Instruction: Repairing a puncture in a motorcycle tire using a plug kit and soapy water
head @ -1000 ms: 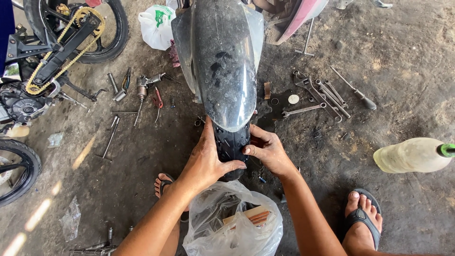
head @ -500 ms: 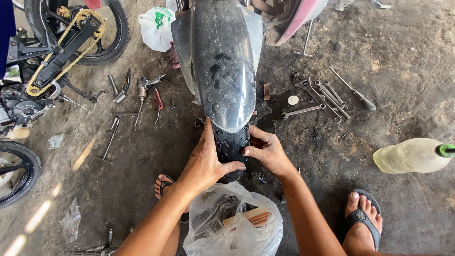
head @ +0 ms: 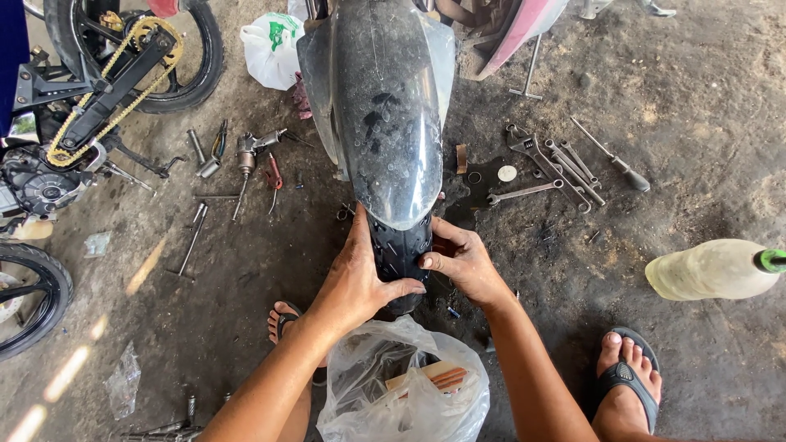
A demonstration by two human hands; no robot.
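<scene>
Because both my hands clamp the same black tyre [head: 399, 250] just under the tip of the dusty black mudguard [head: 385, 106], the worry I judge most real is a slip: the tread looks grimy, and if my palms skid the wheel could turn or jerk sideways and pinch my fingers between tyre and mudguard edge. A second risk, as I see it, sits below the tyre, where the clear plastic bag [head: 405, 389] with its boxed parts lies right against my forearms; a sudden pull back could knock it over. My feet in sandals are also close, one partly hidden left of the bag, the other [head: 626, 385] well off to the right of the tyre, so anything heavy dropping near the wheel would find bare toes. In this single head view, my left hand [head: 356, 282] wraps the tyre's left flank, palm pressed on, fingers stretched upward along the rubber beside the mudguard tip and thumb hooked across the tread toward the right. My right hand [head: 463, 262] closes on the tyre's right side, knuckles up, fingers curled onto the tread, thumb pointing left so it nearly meets the other thumb. Both wrists bend down toward the tyre. Spanners [head: 557, 168] lie scattered right of the mudguard, more hand tools [head: 246, 155] left of it, and a cloudy plastic bottle [head: 712, 268] lies far right of the tyre.
</scene>
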